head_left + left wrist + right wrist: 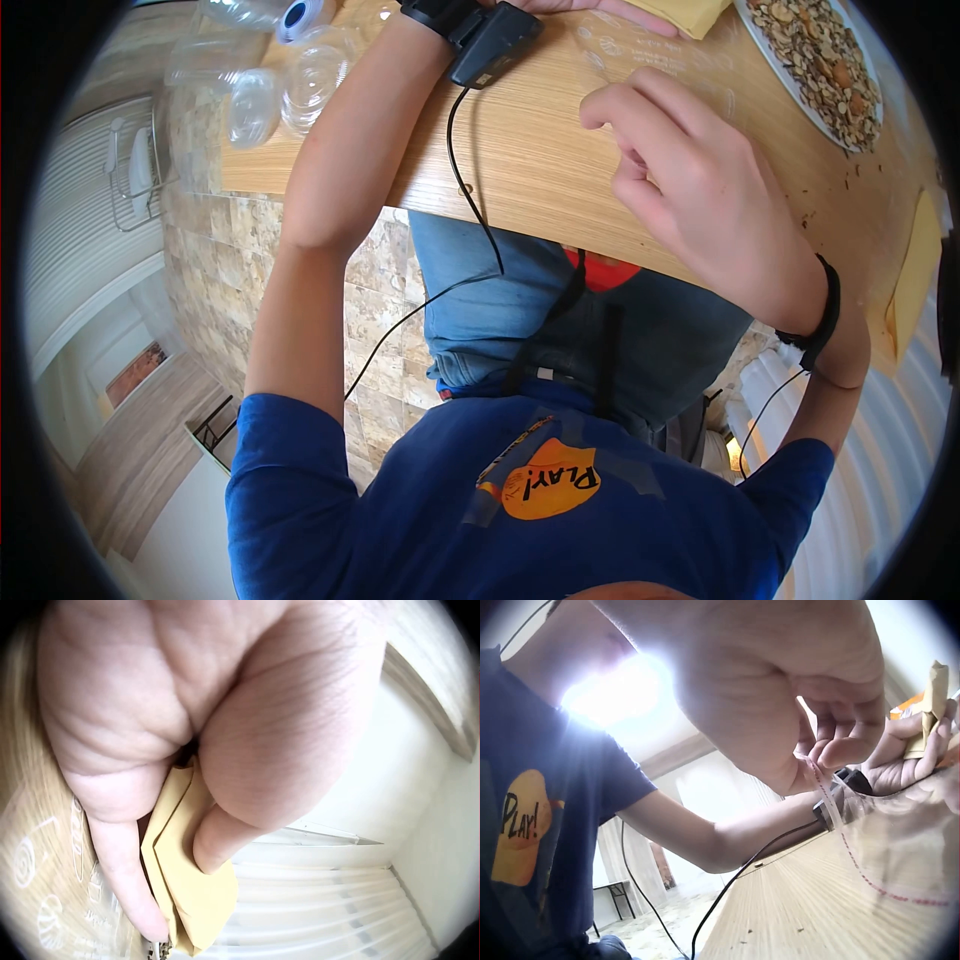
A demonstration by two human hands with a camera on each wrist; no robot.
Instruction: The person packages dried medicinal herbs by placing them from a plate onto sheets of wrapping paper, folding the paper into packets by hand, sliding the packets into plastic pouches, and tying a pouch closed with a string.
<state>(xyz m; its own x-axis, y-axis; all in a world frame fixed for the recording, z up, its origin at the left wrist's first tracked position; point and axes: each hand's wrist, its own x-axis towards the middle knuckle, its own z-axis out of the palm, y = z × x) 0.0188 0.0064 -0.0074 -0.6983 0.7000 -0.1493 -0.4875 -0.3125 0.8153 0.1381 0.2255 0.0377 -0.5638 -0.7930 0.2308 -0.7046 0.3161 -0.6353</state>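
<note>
My left hand [225, 720] grips a folded piece of yellow paper [199, 874] between thumb and fingers. The head view cuts most of that hand off at the top edge. My right hand [695, 170], fingers bent, is over the table beside a clear plastic bag [900, 847] with a red dashed line along its edge. In the right wrist view, that hand's thumb and fingers [832, 742] pinch the bag's edge. White printed drawings show on the bag [49, 922] in the left wrist view, under the left hand.
A white plate [790, 98] heaped with a dried brown mix [825, 65] stands at the right, crumbs near it. Clear plastic containers [255, 108] and a blue-and-white roll [297, 18] are at the left. Another yellow paper piece [915, 270] lies far right. A black cable [455, 140] crosses the table edge.
</note>
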